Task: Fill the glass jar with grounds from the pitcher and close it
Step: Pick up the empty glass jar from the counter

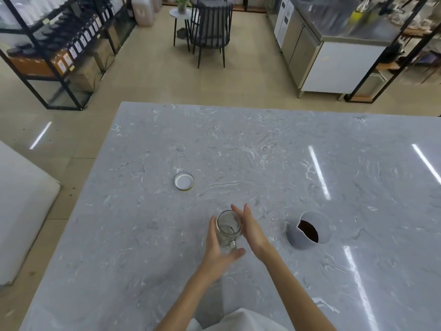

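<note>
Glass jar [228,229] stands upright and open-mouthed near the front middle of the grey marble table [262,151], and it looks empty, so no grounds have gone in yet. Its long axis runs straight up, mouth toward the camera. The left hand [218,247] cups the jar's left side, fingers lying along the glass and the thumb curled round the base on the near side, so it seems to be holding the jar loosely. The right hand [250,229] is flat and spread wide, fingers straight, pressed against or just beside the jar's right wall; whether it truly touches I cannot tell. It grips nothing.

Outward to the right, apart from the jar, sits the grey pitcher [309,232] with dark grounds [308,231] showing inside and its spout turned toward the jar. The right hand is the nearer one to it, and my guess is that this hand should go for the pitcher while the left steadies the jar. The lid [184,181] lies flat, white inner face up, farther back and to the left, nearer the left hand, well apart from the jar.
</note>
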